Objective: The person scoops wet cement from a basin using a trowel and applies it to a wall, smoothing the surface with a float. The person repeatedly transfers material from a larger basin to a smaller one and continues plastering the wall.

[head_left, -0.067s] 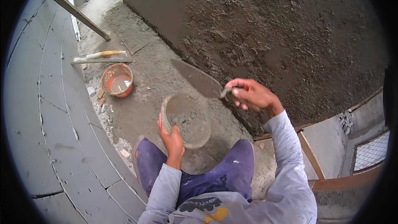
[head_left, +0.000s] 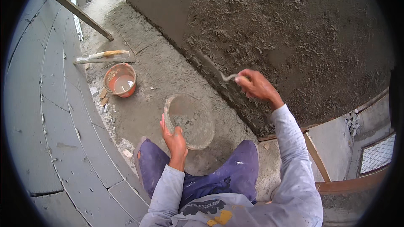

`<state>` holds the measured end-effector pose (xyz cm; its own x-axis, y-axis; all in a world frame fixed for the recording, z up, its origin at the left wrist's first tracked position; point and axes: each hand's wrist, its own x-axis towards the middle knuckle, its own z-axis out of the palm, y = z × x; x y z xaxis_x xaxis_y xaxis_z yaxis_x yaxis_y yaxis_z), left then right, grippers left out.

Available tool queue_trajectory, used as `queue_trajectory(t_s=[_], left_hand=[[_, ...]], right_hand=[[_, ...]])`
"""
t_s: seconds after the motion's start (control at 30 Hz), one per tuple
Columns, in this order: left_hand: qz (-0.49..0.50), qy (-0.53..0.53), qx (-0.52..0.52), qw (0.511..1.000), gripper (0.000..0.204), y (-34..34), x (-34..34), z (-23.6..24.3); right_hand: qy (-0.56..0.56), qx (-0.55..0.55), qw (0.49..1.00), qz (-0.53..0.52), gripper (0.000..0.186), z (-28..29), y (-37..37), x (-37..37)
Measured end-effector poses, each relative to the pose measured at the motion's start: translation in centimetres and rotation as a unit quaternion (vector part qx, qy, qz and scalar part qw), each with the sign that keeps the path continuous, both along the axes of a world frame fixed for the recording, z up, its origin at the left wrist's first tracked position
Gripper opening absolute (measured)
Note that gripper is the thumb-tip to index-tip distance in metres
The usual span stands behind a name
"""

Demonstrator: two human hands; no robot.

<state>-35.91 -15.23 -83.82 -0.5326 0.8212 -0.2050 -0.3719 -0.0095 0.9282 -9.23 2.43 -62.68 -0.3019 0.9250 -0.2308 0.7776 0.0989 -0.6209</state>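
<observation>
My right hand (head_left: 257,86) is closed around the handle of a trowel (head_left: 214,68). The blade lies edge-on along the lower part of a wall (head_left: 269,25) coated in wet, rough grey mortar. My left hand (head_left: 174,145) grips the near-left rim of a round mortar tub (head_left: 210,128), thumb inside and fingers outside. The tub stands tilted on the floor between my knees. A small heap of grey mortar (head_left: 188,122) sits in it, and a grey film covers its walls.
To the left, an orange bucket (head_left: 125,94) holds cloudy water. Behind it lie wooden pieces (head_left: 105,60). A wooden plank (head_left: 78,12) leans against the grey block wall (head_left: 71,138). Rubble (head_left: 103,98) lines that wall's foot. A metal grate (head_left: 376,153) is at the far right.
My right hand has moved up toward the wall. The trowel blade has turned from flat above the floor to edge-on at the wall's base. My left hand keeps its grip.
</observation>
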Motion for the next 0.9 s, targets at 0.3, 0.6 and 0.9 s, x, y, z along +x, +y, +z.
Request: queue_trajectory(t_s=[0.3,0.6,0.9], left_hand=[[-0.047,0.267,-0.016,0.962,0.081,-1.5,3.0,2.6],[-0.066,0.37,0.018,0.926,0.082,-2.6,7.7,3.3],[-0.125,0.479,0.048,0.868,0.073,-5.1,10.8,5.4]], right_hand=[[-0.127,0.077,0.952,0.27,0.041,-9.4,-10.3,4.7],[-0.287,0.315,0.857,0.291,0.038,-15.7,-14.8,3.0],[-0.274,0.226,0.905,0.234,0.028,-14.2,-12.6,7.3]])
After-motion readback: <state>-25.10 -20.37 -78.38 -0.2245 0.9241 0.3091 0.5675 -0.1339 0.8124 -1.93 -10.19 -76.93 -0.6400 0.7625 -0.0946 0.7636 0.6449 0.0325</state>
